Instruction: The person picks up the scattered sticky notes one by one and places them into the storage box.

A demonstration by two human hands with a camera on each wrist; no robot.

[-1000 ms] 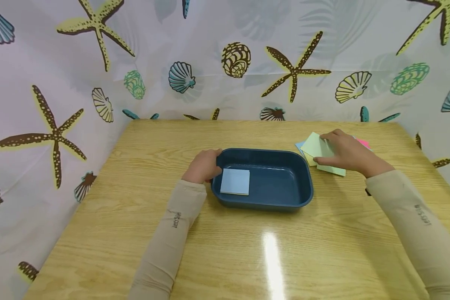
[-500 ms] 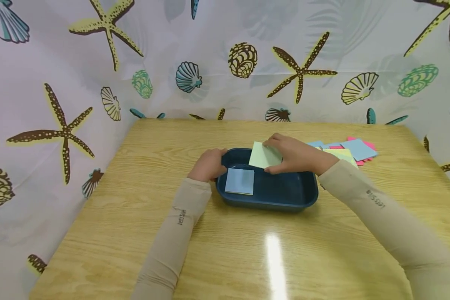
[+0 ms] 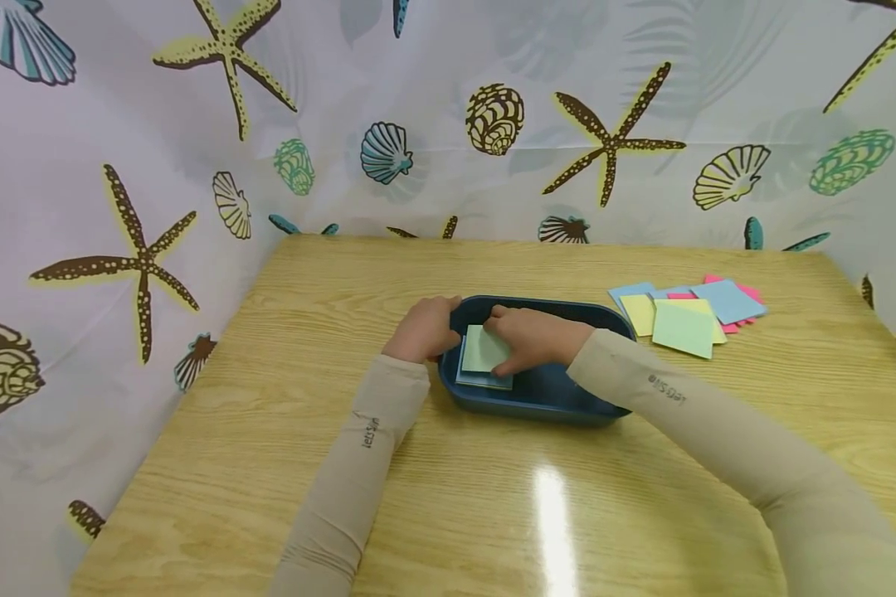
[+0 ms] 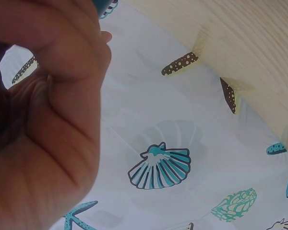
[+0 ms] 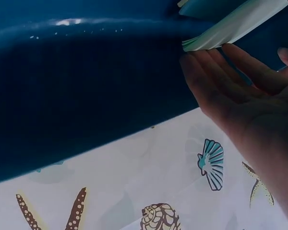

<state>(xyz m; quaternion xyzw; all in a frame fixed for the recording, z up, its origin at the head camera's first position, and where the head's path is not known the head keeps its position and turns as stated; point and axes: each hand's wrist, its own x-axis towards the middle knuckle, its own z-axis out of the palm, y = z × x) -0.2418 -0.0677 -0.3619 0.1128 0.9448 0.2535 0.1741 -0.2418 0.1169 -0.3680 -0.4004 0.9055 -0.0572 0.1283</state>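
Note:
A dark blue rectangular tray [image 3: 545, 412] stands on the wooden table. My left hand [image 3: 421, 329] grips its left rim, fingers curled; in the left wrist view the curled hand [image 4: 62, 105] hides most of the tray. Inside the tray, my right hand [image 3: 539, 338] holds a pale green sticky note pad [image 3: 479, 348] between thumb and fingers. That pad lies over a light blue sticky note pad [image 3: 485, 381] at the tray's left end. In the right wrist view, the fingertips touch the green pad's edge [image 5: 235, 28], which shows several layered sheets.
Right of the tray lies a loose pile of sticky notes: yellow [image 3: 638, 315], blue [image 3: 730, 300], pink [image 3: 750, 292], and pale green [image 3: 683, 330] on top. A patterned cloth [image 3: 433, 50] with shells and starfish hangs behind the wooden table [image 3: 328, 282].
My right hand has taken the green sticky note pad from the pile and carried it left into the tray, over the blue pad. The left hand has stayed on the tray rim.

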